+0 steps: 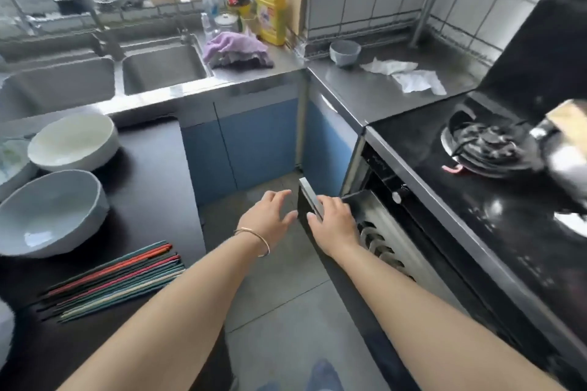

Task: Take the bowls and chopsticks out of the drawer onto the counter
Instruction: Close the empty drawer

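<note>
Two pale bowls stand on the dark counter (pixel 149 174) at the left: a white one (pixel 73 141) behind and a blue-grey one (pixel 50 211) in front. Several coloured chopsticks (pixel 114 281) lie in a bunch nearer me. The drawer (pixel 378 222) under the stove is pulled partly out, and its wire rack shows nothing in it. My right hand (pixel 333 219) rests on the drawer's front panel (pixel 313 200) with fingers over the top edge. My left hand (pixel 270 214) hovers open just left of that panel, apart from it.
A double sink (pixel 95 79) lies behind the left counter. A small bowl (pixel 345 52), crumpled paper (pixel 409 74), a purple cloth (pixel 235 51) and a yellow bottle (pixel 271 11) sit at the far corner. A gas burner (pixel 489 144) and a pot (pixel 568 149) are on the right.
</note>
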